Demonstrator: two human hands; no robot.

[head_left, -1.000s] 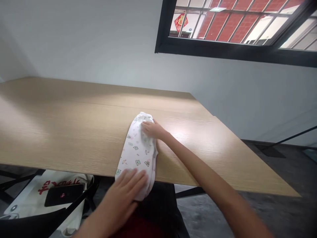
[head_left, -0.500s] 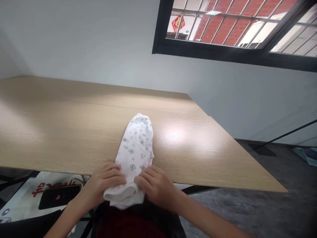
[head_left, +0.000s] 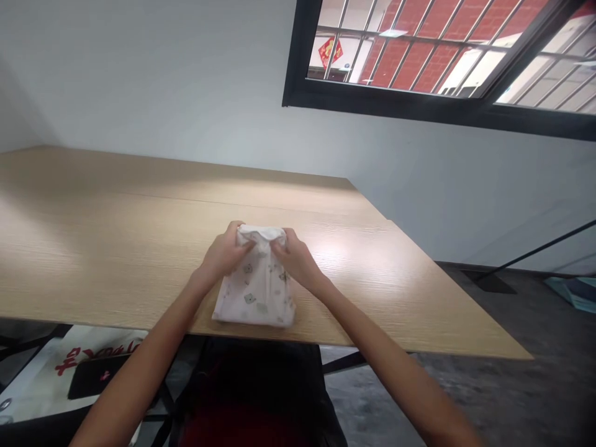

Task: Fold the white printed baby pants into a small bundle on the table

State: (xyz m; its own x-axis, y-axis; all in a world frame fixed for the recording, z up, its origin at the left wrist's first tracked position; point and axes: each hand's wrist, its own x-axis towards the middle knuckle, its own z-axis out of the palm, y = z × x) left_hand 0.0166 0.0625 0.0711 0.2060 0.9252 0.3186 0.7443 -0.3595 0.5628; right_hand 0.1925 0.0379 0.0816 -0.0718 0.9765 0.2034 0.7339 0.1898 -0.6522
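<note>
Head view: patterned cloth (head_left: 255, 297), far corners in left hand (head_left: 226, 253) and right hand (head_left: 298, 259).

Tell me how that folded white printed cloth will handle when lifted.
Likely floppy: the cloth creases and curves between the left hand and right hand. Probably light for its size, as it looks like soft, thin fabric. Its flat, folded shape seems unlikely to roll.

I see a pale wood-grain table (head_left: 116, 267), a thin seam (head_left: 200, 200) crossing it between the far and near edges. The folded white printed cloth (head_left: 261, 295) rests close to the near edge, well left of the near right corner.
</note>
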